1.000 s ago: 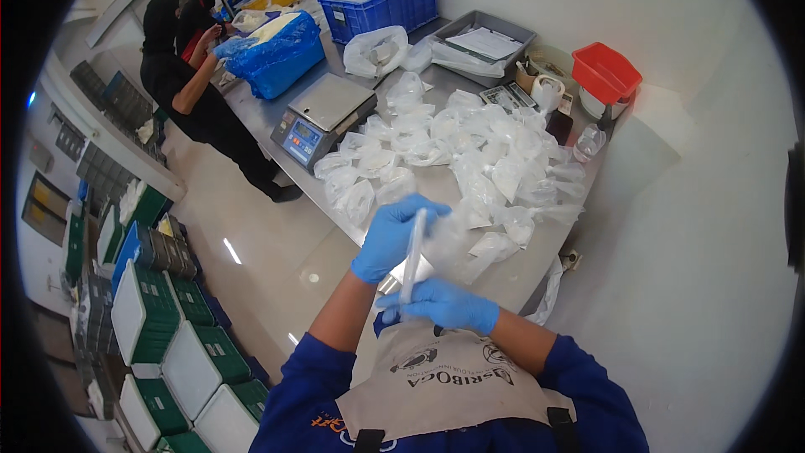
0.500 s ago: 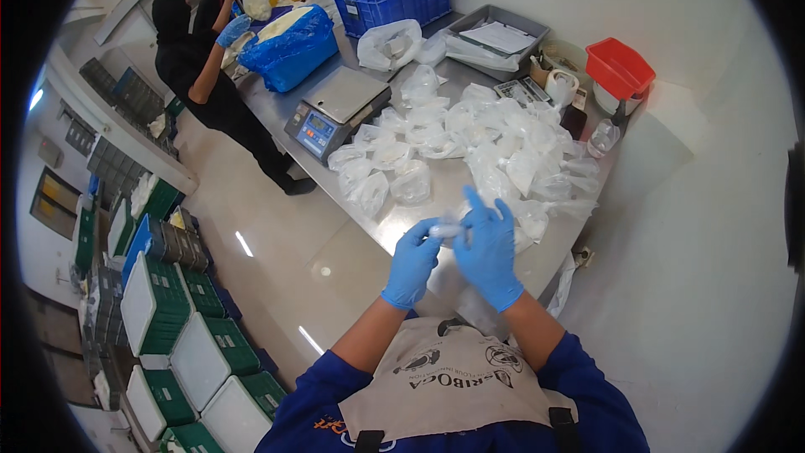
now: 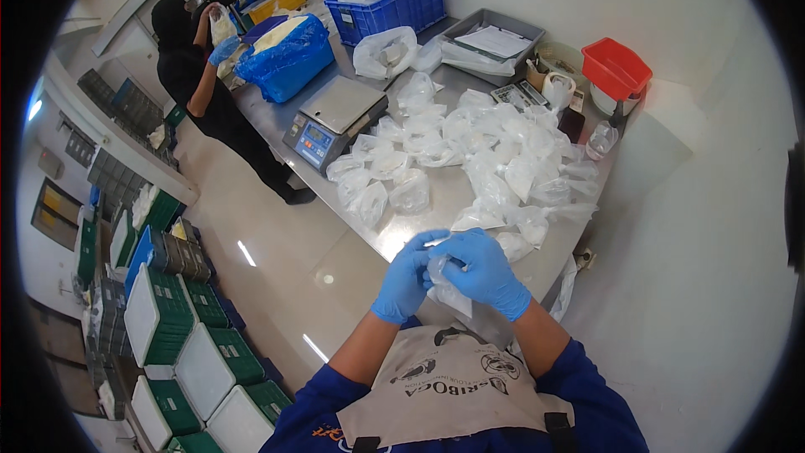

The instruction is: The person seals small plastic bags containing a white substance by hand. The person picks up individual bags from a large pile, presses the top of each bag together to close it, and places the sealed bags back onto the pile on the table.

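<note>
Both blue-gloved hands meet just past the near edge of the steel table. My left hand and my right hand are closed on a small clear plastic bag, pinched at its upper part. Its lower end hangs down between them over my apron. What the bag contains is hard to make out. Beyond my hands lies a heap of knotted clear bags with white powder inside. To their left stands a digital scale with a bare metal plate.
A blue-lined tub of white powder and a blue crate stand farther back. A grey tray with papers and a red basin sit near the wall. One co-worker stands left; green crates fill the floor.
My right hand's spread fingers have folded inward, and both hands have come closer together around the bag. The co-worker's lifted bag has shifted left. The view has tilted slightly.
</note>
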